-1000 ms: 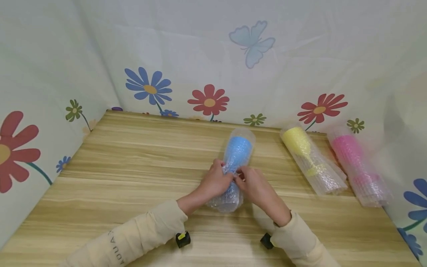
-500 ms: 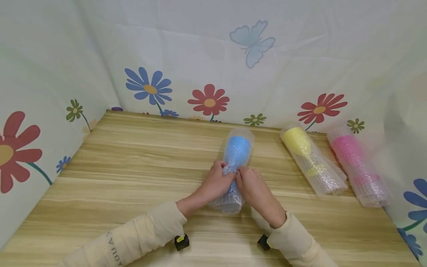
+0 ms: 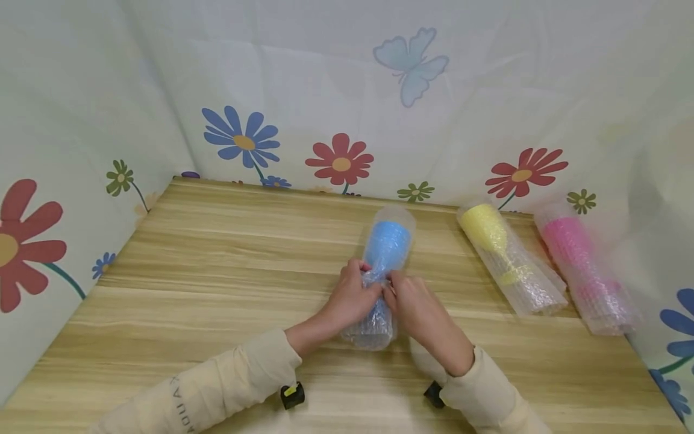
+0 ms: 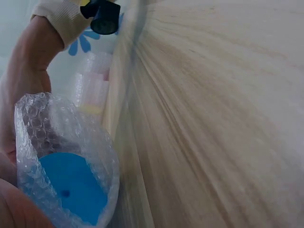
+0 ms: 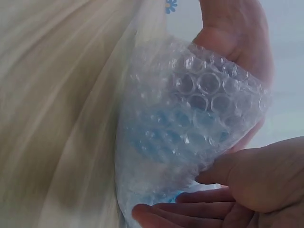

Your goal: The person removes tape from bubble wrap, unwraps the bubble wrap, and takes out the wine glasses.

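Observation:
A blue goblet-shaped item (image 3: 390, 238) lies wrapped in clear bubble wrap (image 3: 373, 337) on the wooden table, its wide end pointing away. My left hand (image 3: 351, 298) grips the wrap around the narrow middle from the left. From the right, my right hand (image 3: 422, 306) pinches the wrap at the same waist, close to the left fingertips. Down the open near end of the wrap, the left wrist view shows a round blue base (image 4: 76, 187) with a small dark spot. In the right wrist view, my right thumb (image 5: 221, 168) touches the bubble wrap; the exact pinched spot is hidden.
To the right lie two more bubble-wrapped items of similar shape, one yellow (image 3: 485, 226) and one pink (image 3: 569, 244). A flower-printed cloth (image 3: 303, 78) stands behind and beside the wooden table (image 3: 228, 259). Dark wrist cameras (image 3: 293, 395) hang below both sleeves.
Both hands stay at the waist of the wrapped blue item. The right hand's fingers shift slightly against the wrap, and the package barely moves.

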`<state>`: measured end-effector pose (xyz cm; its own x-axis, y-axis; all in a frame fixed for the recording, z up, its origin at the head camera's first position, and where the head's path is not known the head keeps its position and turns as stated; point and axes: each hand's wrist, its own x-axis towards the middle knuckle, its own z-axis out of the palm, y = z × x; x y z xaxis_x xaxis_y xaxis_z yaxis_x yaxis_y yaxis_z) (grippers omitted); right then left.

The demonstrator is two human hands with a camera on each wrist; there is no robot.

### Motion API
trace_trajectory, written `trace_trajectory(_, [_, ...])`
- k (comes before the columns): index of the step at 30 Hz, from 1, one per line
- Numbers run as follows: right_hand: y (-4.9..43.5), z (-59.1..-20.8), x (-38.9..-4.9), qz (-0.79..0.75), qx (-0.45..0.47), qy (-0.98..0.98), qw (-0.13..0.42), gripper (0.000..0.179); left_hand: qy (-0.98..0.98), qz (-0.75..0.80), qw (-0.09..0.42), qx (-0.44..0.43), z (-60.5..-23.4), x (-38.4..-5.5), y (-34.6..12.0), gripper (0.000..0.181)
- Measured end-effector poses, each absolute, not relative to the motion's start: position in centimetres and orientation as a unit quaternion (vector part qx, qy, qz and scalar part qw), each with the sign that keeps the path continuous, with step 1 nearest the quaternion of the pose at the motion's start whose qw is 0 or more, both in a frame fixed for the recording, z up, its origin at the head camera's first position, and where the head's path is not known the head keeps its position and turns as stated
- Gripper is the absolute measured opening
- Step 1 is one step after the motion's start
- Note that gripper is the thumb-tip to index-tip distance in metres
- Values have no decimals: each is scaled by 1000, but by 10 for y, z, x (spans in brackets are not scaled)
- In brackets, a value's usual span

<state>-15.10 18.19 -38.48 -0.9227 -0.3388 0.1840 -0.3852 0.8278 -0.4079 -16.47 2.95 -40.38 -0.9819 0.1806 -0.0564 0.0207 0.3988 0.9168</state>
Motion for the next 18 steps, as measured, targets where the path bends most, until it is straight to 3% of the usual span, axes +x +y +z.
trace_trajectory(11, [180,-395,-151,160,254,-939,167,7,833,542,59,95,-402,-163,27,38])
trace_trajectory(18, [180,-397,-152,176,244,-942,149,12,838,535,48,91,-401,-162,27,37])
